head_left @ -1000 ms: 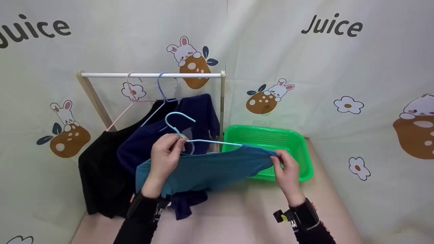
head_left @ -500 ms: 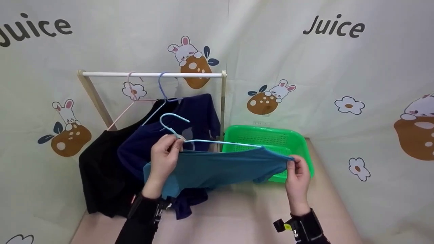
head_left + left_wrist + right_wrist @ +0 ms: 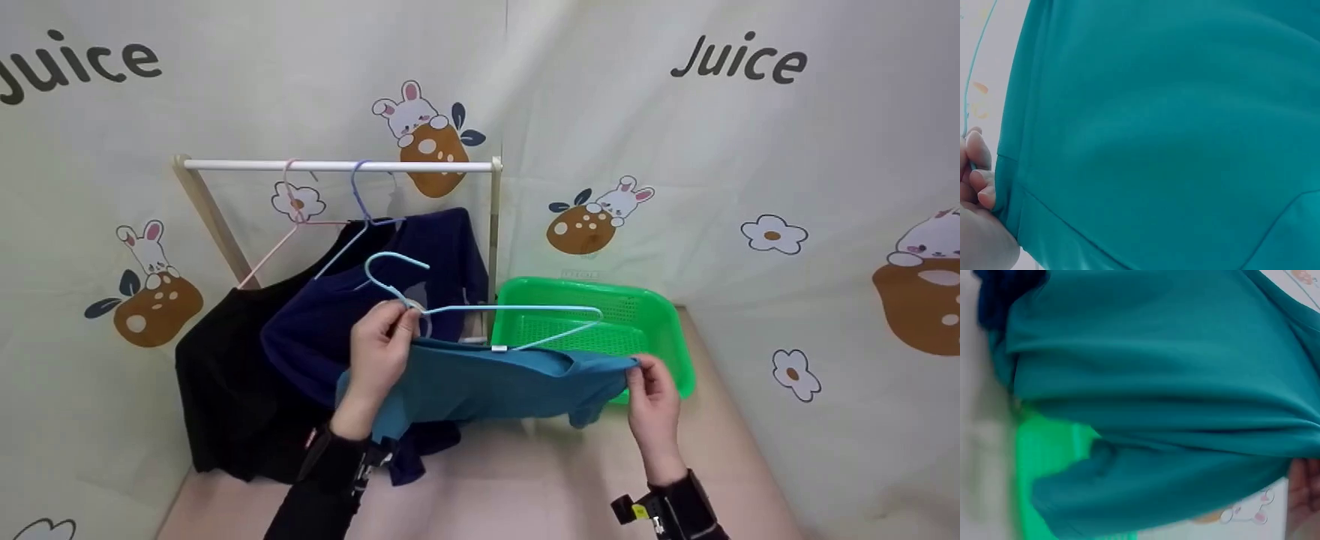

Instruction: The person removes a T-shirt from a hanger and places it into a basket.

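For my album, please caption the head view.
Left fingers pinch a light-blue hanger, right fingers a teal shirt, green basket behind.

Draped corner (image 3: 505, 82): printed sheeting (image 3: 622, 112), clothes rack (image 3: 326, 166).

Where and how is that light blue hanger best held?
The light blue hanger is probably best pinched at the neck, just below its hook, from the left, as the left hand does. The hook sticks up clear of that hand, and the right end juts out bare, outside the teal shirt.
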`<move>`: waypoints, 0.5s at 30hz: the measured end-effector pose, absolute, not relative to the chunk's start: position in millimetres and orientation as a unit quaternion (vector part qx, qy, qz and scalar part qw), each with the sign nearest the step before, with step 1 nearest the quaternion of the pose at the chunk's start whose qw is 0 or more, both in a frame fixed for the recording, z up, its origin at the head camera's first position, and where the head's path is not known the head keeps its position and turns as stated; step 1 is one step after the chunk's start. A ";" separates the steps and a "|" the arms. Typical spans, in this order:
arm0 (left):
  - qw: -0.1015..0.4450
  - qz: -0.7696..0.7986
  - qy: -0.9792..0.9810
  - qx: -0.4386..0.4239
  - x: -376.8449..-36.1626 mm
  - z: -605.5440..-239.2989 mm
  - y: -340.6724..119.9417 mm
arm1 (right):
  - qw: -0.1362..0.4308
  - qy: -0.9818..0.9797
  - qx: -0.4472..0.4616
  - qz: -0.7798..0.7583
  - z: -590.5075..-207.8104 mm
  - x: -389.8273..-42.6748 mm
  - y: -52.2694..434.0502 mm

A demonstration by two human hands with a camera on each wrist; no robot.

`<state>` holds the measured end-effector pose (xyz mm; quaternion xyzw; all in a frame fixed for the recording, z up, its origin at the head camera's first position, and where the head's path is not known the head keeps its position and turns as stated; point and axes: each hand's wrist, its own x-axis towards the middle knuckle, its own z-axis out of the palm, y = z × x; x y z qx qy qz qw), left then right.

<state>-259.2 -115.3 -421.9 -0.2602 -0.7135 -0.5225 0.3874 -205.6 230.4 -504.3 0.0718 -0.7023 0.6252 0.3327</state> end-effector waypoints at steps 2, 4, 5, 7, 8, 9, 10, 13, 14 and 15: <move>0.388 -0.506 -0.723 -0.268 -261.2 -430.0 -110.7 | 0.299 -0.729 0.068 0.612 -505.2 -203.9 229.7; 0.384 -0.489 -0.733 -0.275 -262.4 -438.5 -105.9 | 0.275 -0.758 0.078 0.587 -506.7 -202.6 229.2; 0.381 -0.483 -0.738 -0.278 -262.9 -442.9 -103.6 | 0.265 -0.772 0.081 0.571 -509.4 -203.2 229.5; 0.374 -0.468 -0.749 -0.283 -262.5 -449.1 -98.5 | 0.251 -0.797 0.081 0.543 -517.5 -206.9 231.9; 0.371 -0.463 -0.753 -0.286 -262.3 -451.7 -96.1 | 0.246 -0.810 0.080 0.526 -523.0 -209.8 233.7; 0.366 -0.461 -0.755 -0.288 -262.1 -453.9 -93.8 | 0.242 -0.823 0.080 0.508 -528.0 -212.7 235.5; 0.363 -0.458 -0.758 -0.290 -261.8 -455.8 -91.6 | 0.238 -0.830 0.076 0.499 -532.8 -215.6 237.1; 0.356 -0.450 -0.764 -0.296 -261.7 -460.0 -86.5 | 0.231 -0.838 0.074 0.489 -540.5 -221.4 241.1; 0.356 -0.446 -0.766 -0.297 -261.8 -461.0 -85.2 | 0.233 -0.836 0.081 0.490 -541.2 -222.6 242.0; 0.355 -0.443 -0.767 -0.297 -261.9 -461.9 -84.1 | 0.236 -0.832 0.088 0.493 -540.9 -223.3 242.6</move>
